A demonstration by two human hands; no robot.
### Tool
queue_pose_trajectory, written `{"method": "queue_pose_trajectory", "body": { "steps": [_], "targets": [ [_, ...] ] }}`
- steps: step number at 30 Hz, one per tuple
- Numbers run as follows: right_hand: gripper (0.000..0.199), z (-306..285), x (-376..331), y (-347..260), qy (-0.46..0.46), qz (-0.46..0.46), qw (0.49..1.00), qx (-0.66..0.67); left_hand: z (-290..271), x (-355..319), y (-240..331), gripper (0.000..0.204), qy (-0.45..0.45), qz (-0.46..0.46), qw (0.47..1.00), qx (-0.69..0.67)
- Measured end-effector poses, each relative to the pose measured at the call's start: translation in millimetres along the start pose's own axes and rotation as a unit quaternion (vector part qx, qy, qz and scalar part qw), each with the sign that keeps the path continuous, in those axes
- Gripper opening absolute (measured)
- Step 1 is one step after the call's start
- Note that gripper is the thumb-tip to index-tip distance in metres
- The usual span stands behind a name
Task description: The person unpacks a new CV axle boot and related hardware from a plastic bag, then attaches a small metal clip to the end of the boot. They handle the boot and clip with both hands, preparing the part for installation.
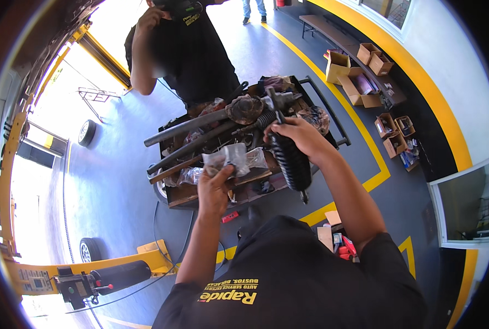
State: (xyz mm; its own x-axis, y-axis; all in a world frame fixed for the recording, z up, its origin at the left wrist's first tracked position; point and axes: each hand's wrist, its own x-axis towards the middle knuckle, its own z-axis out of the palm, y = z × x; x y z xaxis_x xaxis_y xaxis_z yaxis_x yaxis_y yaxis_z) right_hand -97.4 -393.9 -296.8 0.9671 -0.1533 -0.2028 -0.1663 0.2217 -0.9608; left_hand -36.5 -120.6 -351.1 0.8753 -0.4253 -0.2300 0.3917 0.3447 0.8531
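My right hand (294, 134) is wrapped round the upper part of a dark metal rod with a black ribbed boot (292, 164). The rod slants over the right side of a cart (178, 198), its lower tip pointing towards me. Over the cart's near edge, my left hand (214, 189) pinches a clear plastic bag (222, 157) between thumb and fingers. Something small and dark shows by the thumb; its kind is unclear. Long metal bars (192, 123) lie across the cart, beside a smaller ribbed boot (265, 118) and a plastic-wrapped lump (245, 109).
Across the cart stands another person (195, 60) with one hand raised. Cardboard boxes (357, 85) sit along the right wall by a long bench (338, 38). At left are a yellow lift arm (118, 268) and loose wheels (88, 132). A cable (155, 225) trails on the floor.
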Motion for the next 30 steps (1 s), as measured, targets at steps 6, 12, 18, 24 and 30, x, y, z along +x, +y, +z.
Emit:
{"method": "queue_pose_trajectory", "body": {
  "steps": [6, 12, 18, 24, 30],
  "targets": [
    [0.027, 25, 49, -8, 0.0, 0.06, 0.995, 0.082, -53, -17, 3, 0.04, -0.002, -0.013, 1.0, -0.021],
    [0.031, 28, 68, -4, 0.024, 0.099, 0.979, 0.177, -72, 16, -30, 0.045, -0.061, -0.152, 0.986, -0.025],
    [0.035, 11, 95, -7, 0.059, 0.08, 0.967, 0.234, -49, 52, -47, 0.041, -0.093, -0.16, 0.983, -0.014],
    [0.035, -36, 122, -5, 0.036, 0.082, 0.94, 0.33, -13, 67, -72, 0.033, -0.034, -0.15, 0.988, -0.019],
    [0.038, -109, 140, -9, 0.024, 0.106, 0.937, 0.333, 32, 65, -103, 0.032, 0.112, -0.073, 0.99, -0.046]
  ]
}}
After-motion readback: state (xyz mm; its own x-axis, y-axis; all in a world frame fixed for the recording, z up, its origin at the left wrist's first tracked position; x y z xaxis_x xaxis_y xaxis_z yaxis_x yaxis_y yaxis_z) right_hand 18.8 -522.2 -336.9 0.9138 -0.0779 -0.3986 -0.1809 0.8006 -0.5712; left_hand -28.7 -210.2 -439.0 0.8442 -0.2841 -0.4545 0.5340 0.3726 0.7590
